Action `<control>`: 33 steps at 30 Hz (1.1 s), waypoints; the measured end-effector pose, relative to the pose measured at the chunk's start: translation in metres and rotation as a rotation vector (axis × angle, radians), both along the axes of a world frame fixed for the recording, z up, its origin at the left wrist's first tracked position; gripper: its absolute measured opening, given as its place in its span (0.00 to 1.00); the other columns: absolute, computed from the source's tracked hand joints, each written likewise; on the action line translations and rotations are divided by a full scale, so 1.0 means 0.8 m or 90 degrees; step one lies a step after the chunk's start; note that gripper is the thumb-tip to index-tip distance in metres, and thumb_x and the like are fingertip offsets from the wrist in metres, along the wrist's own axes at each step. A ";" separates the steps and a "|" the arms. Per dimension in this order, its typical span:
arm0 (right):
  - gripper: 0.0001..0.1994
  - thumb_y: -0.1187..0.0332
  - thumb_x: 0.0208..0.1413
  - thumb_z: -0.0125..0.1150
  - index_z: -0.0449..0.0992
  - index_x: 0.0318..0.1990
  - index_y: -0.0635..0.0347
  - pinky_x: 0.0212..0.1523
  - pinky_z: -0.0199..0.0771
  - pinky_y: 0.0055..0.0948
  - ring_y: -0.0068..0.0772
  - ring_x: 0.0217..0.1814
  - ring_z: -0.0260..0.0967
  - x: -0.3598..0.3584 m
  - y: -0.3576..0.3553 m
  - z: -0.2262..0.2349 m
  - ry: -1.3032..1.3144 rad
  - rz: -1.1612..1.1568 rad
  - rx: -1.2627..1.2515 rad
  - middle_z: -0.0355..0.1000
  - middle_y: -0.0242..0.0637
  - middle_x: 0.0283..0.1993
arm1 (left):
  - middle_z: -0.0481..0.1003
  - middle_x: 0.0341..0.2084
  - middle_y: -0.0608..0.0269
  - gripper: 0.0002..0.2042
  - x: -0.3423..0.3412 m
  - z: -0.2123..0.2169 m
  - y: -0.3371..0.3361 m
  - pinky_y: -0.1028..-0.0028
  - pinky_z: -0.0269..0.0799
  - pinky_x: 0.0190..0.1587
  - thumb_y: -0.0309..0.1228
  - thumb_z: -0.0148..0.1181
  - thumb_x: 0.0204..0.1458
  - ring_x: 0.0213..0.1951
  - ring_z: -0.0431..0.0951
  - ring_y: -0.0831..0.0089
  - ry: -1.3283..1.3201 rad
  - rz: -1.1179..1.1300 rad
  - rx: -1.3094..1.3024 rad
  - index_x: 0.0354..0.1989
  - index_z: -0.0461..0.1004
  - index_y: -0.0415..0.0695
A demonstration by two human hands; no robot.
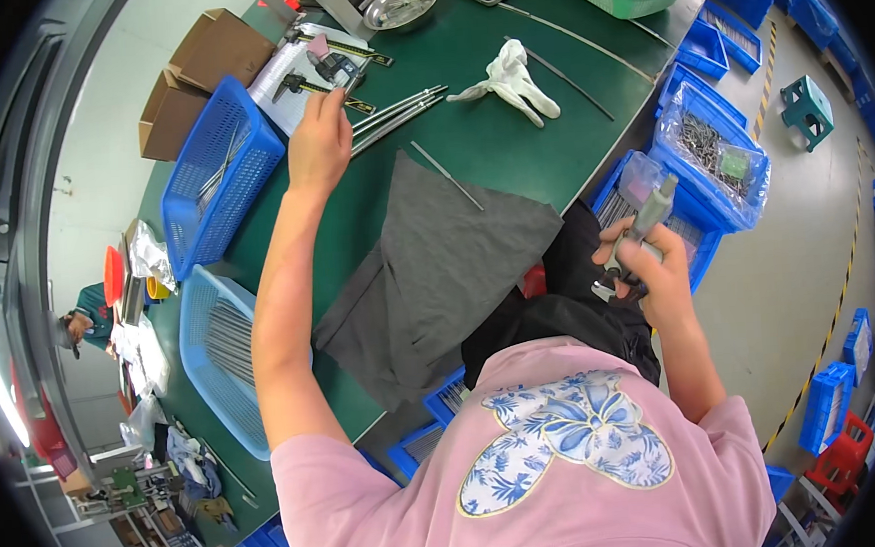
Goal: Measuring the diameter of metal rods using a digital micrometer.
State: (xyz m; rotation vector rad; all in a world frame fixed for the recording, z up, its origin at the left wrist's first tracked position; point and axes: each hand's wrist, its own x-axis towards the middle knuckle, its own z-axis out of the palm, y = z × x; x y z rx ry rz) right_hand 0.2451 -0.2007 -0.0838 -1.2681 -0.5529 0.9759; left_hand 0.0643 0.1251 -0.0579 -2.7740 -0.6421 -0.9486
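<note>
Right hand, right of centre: gripping grey micrometer. Left hand, upper left, near caliper; grip cannot be told.

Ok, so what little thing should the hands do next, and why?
Perhaps the left hand could reach over and pick up the thin rod lying on the grey cloth. The right hand holds a micrometer with no rod visible in it, while the left hand is up near the calipers.
</note>
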 end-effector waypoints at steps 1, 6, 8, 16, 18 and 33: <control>0.15 0.61 0.46 0.52 0.70 0.34 0.66 0.14 0.59 0.14 0.18 0.16 0.61 0.002 -0.001 -0.001 0.067 -0.003 0.022 0.70 0.38 0.24 | 0.67 0.28 0.58 0.14 0.006 0.011 -0.014 0.68 0.67 0.25 0.21 0.50 0.42 0.26 0.71 0.59 -0.043 -0.053 -0.002 0.40 0.68 0.45; 0.30 0.41 0.51 0.35 0.66 0.30 0.64 0.10 0.58 0.17 0.26 0.12 0.59 0.009 0.028 0.035 0.373 -0.019 0.111 0.68 0.47 0.23 | 0.67 0.21 0.64 0.20 0.012 0.049 -0.138 0.77 0.61 0.17 0.23 0.55 0.29 0.18 0.67 0.73 0.011 -0.341 0.127 0.38 0.74 0.46; 0.32 0.41 0.51 0.33 0.67 0.32 0.68 0.10 0.58 0.18 0.27 0.11 0.59 0.009 0.035 0.049 0.386 0.040 0.148 0.68 0.49 0.24 | 0.64 0.18 0.68 0.20 0.008 0.052 -0.169 0.81 0.55 0.13 0.25 0.54 0.22 0.14 0.61 0.79 -0.009 -0.430 0.200 0.33 0.75 0.42; 0.32 0.43 0.52 0.32 0.68 0.34 0.71 0.10 0.59 0.19 0.28 0.11 0.60 -0.006 0.030 0.066 0.422 0.192 0.203 0.69 0.52 0.24 | 0.63 0.17 0.70 0.20 0.004 0.051 -0.201 0.83 0.50 0.12 0.27 0.52 0.19 0.13 0.57 0.82 0.005 -0.504 0.154 0.29 0.75 0.41; 0.31 0.44 0.53 0.32 0.68 0.34 0.71 0.10 0.59 0.19 0.28 0.11 0.60 -0.006 0.027 0.070 0.428 0.193 0.187 0.69 0.52 0.24 | 0.63 0.16 0.70 0.20 0.005 0.051 -0.205 0.83 0.50 0.12 0.27 0.52 0.18 0.13 0.57 0.82 0.008 -0.521 0.161 0.28 0.75 0.41; 0.30 0.47 0.54 0.32 0.68 0.33 0.72 0.12 0.60 0.20 0.28 0.11 0.59 -0.005 0.028 0.064 0.493 0.250 0.168 0.69 0.51 0.23 | 0.64 0.16 0.69 0.19 0.008 0.054 -0.212 0.83 0.51 0.11 0.28 0.51 0.17 0.13 0.58 0.81 0.006 -0.552 0.106 0.27 0.76 0.42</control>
